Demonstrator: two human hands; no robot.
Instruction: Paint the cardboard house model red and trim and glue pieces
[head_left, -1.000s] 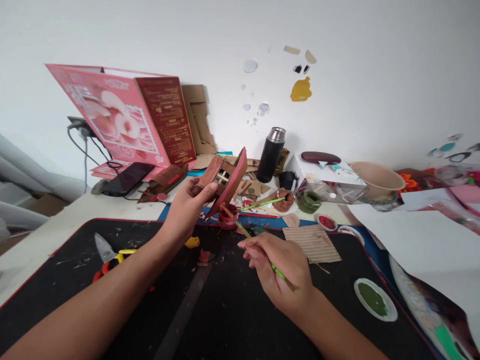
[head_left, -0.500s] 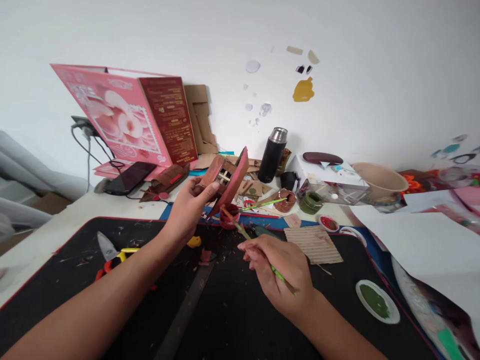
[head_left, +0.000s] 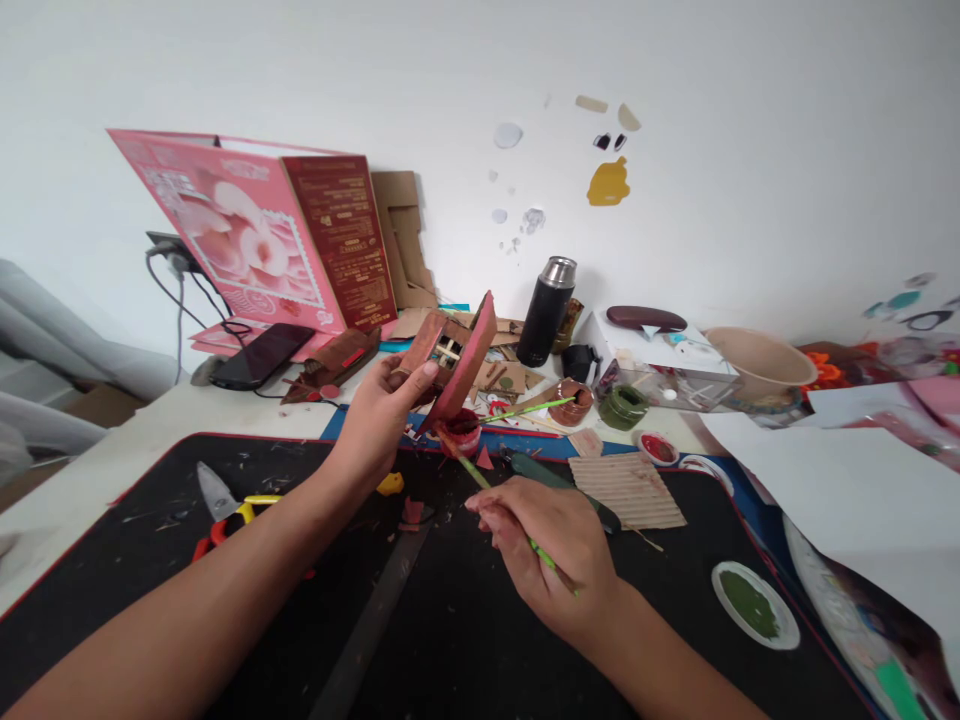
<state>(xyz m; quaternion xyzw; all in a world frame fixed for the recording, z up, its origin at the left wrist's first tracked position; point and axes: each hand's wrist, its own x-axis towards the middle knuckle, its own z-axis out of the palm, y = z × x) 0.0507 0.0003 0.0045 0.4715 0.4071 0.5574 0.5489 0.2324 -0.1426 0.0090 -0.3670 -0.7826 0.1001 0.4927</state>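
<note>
A small reddish-brown model house (head_left: 469, 365) is tilted in the grip of my left hand (head_left: 382, 410), the thumb beside its little window. My right hand (head_left: 551, 545) pinches a green-handled paintbrush (head_left: 474, 473). The brush's bristles are at the lower edge of the model's pink-red panel, and I cannot tell if they touch. Just behind the bristles stands a jar of dark red paint (head_left: 463, 432). A second green brush (head_left: 525, 408) reaches over to a jar of brown paint (head_left: 573, 403).
Red-and-yellow scissors (head_left: 244, 512) and a metal ruler (head_left: 371, 620) lie on the black mat. Corrugated cardboard (head_left: 628, 490) and a lid of green paint (head_left: 756, 605) are at the right. Behind stand a black flask (head_left: 545, 312), a green jar (head_left: 622, 405) and a pink box (head_left: 247, 240).
The right hand and brush have moved slightly left, bringing the bristles from over the red jar to the model's lower edge. The left hand still holds the model, its panel turned slightly.
</note>
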